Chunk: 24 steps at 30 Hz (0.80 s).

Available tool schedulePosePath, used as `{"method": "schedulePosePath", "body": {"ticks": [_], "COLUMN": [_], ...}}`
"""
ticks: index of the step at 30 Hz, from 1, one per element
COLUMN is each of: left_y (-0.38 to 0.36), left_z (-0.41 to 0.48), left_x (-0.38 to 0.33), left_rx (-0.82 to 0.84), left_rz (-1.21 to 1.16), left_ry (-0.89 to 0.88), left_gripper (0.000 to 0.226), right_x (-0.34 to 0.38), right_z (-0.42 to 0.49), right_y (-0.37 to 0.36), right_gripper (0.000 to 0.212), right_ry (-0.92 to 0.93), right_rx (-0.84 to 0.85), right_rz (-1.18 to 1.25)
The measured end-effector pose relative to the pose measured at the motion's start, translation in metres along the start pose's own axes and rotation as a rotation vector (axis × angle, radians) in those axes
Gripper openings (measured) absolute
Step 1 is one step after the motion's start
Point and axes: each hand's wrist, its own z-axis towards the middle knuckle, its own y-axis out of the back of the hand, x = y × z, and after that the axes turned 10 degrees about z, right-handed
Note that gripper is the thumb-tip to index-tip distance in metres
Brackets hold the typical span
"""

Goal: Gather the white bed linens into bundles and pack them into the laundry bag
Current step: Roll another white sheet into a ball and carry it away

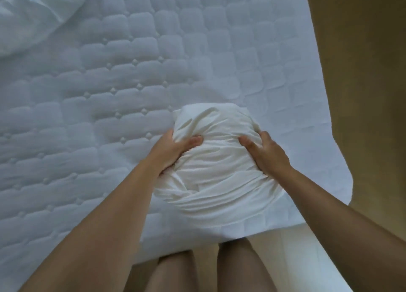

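White quilted mattress (131, 83) fills most of the view, its near right corner bordered by tan carpeted floor (362, 72). A loose heap of crumpled white linen (28, 17) lies at the far left corner of the bed. Near the bed's front edge sits a rounded bundle of wadded white sheet (219, 160). The left hand (173, 153) grips its left side and the right hand (265, 153) grips its right, thumbs pressed into the cloth and fingers wrapped around it.
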Motion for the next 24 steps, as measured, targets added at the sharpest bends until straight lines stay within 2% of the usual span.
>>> {"method": "schedulePosePath", "body": {"ticks": [2,4,5,7,9,10,12,14,17,21,24], "left_y": [-0.006,-0.007,-0.008,-0.010,-0.017,-0.023,-0.034,-0.034,-0.025,-0.017,-0.010], "left_z": [-0.019,-0.030,-0.035,-0.046,-0.062,-0.072,-0.082,-0.077,-0.052,-0.032,-0.032], "left_x": [0.014,0.022,0.023,0.019,0.013,0.012,0.016,0.023,0.028,0.035,0.041], "left_rx": [0.044,0.040,-0.019,-0.227,-0.378,-0.383,-0.297,-0.213,-0.123,-0.045,0.081], "left_rz": [0.069,0.150,0.203,0.337,0.418,0.402,0.231,0.056,-0.032,-0.107,-0.255], "left_ry": [0.020,0.013,0.006,0.021,0.069,0.110,0.199,0.223,0.208,0.198,0.165], "left_gripper": [0.096,0.114,0.124,0.128,0.114,0.108,0.108,0.116,0.136,0.118,0.102], "right_x": [-0.025,-0.044,-0.050,-0.055,-0.057,-0.056,-0.056,-0.059,-0.064,-0.064,-0.068], "right_z": [-0.031,-0.053,-0.058,-0.057,-0.049,-0.047,-0.046,-0.047,-0.039,-0.032,-0.037], "right_y": [-0.019,-0.031,-0.033,-0.031,-0.029,-0.029,-0.032,-0.033,-0.035,-0.036,-0.034], "right_gripper": [0.112,0.109,0.108,0.108,0.110,0.111,0.111,0.116,0.121,0.110,0.101], "right_ry": [-0.024,-0.032,-0.034,-0.043,-0.050,-0.057,-0.069,-0.073,-0.090,-0.054,-0.048], "right_rx": [0.002,0.003,0.001,-0.014,-0.055,-0.075,-0.096,-0.073,-0.028,-0.005,0.050], "right_rz": [0.051,0.132,0.173,0.233,0.234,0.212,0.175,0.228,0.322,0.367,0.408]}}
